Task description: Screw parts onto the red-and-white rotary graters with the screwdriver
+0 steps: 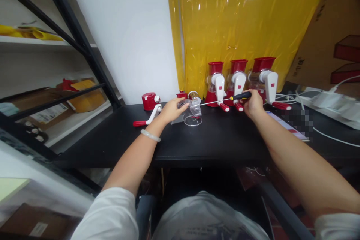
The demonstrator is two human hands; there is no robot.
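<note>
My left hand (174,109) is closed around one side of a clear plastic grater housing (195,109) above the black table. In my right hand (254,103) is a screwdriver (240,96) with a black and yellow handle. Its long thin shaft points left and its tip meets the clear housing; the exact contact is too small to make out. Just behind the housing is a metal grater drum (193,95). Left of my left hand sit a red base part (149,101) and a white crank with a red handle (150,116).
Several red and white rotary graters (216,86) stand at the back right, their crank handles jutting forward. A phone-like tablet (291,127) and white cables (300,101) lie to the right. A black shelf frame (84,45) rises at left, and a yellow plastic sheet (239,15) hangs behind.
</note>
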